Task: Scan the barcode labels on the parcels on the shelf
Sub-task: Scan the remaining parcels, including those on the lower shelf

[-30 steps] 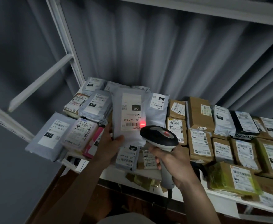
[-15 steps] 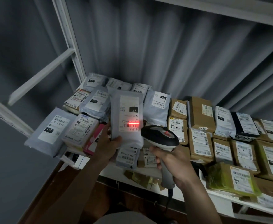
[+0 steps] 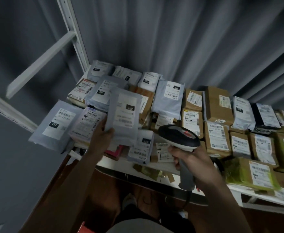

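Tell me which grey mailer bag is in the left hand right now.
The grey mailer bag tilted above the pile, white label facing up, its lower left corner pinched by the left hand. The other grey bags lie on the shelf.

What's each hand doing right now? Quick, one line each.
Left hand: closed, holding a grey mailer bag by its lower corner.
Right hand: closed around the handle of the barcode scanner.

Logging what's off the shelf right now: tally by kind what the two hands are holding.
grey mailer, in the left hand: 1
barcode scanner, in the right hand: 1
Total: 2
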